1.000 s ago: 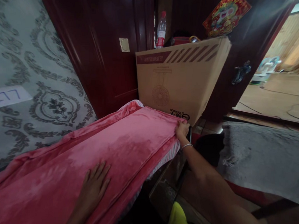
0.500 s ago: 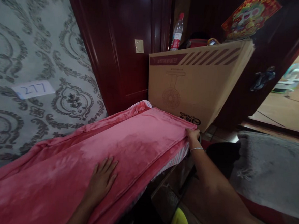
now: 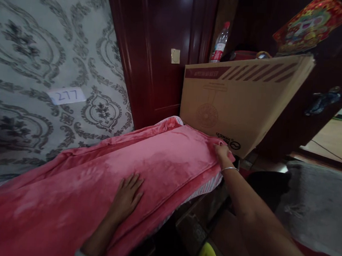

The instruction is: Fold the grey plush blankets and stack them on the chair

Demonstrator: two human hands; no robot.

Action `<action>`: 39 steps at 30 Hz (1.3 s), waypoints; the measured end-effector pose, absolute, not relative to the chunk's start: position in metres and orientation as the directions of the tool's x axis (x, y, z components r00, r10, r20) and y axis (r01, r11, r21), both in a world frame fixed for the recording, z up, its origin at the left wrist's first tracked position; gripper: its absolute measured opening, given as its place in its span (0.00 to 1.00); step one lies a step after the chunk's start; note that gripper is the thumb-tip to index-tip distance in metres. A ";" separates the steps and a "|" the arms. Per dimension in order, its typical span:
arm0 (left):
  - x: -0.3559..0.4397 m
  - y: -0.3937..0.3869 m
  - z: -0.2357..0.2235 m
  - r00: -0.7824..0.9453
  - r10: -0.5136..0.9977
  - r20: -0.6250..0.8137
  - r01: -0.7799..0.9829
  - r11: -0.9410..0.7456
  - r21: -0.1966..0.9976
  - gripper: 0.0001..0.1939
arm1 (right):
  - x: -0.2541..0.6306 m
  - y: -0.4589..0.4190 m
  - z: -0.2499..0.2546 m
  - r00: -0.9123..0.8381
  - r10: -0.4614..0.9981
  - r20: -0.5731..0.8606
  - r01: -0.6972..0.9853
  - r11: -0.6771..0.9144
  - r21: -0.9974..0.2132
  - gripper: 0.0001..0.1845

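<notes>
A pink plush blanket [image 3: 157, 154], folded into a long strip, stretches from the lower left to the cardboard box. My left hand [image 3: 127, 196] lies flat on top of it, fingers spread and holding nothing. At the far right corner, my right hand [image 3: 222, 151] is closed on the blanket's edge, where the cloth is bunched and slightly raised. A bracelet circles each wrist. Striped fabric [image 3: 203, 187] shows beneath the blanket along its near side.
Beyond the blanket's far end stands a cardboard box [image 3: 233, 104], with a plastic bottle [image 3: 220, 44] near its upper edge. Patterned wallpaper [image 3: 56, 51] with a paper marked 277 [image 3: 68, 96] borders the left side. A grey fluffy cover [image 3: 319, 210] lies at right.
My right hand has gathered and lifted the blanket's corner, which lay flatter before. My left hand stays flat on the cloth. The whole view has shifted, moving the scene rightward.
</notes>
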State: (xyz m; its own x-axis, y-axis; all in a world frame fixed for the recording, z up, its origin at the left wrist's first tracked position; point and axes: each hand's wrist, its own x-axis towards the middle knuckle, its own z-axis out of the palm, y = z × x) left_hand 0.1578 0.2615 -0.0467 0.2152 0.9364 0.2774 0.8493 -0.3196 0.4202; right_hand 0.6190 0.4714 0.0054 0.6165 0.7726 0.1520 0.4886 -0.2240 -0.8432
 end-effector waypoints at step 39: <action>0.146 0.295 -0.019 -0.455 0.882 -0.122 -0.441 -0.103 0.892 0.48 | 0.381 0.262 -0.072 -0.593 0.515 0.619 0.247 0.848 -0.469 0.32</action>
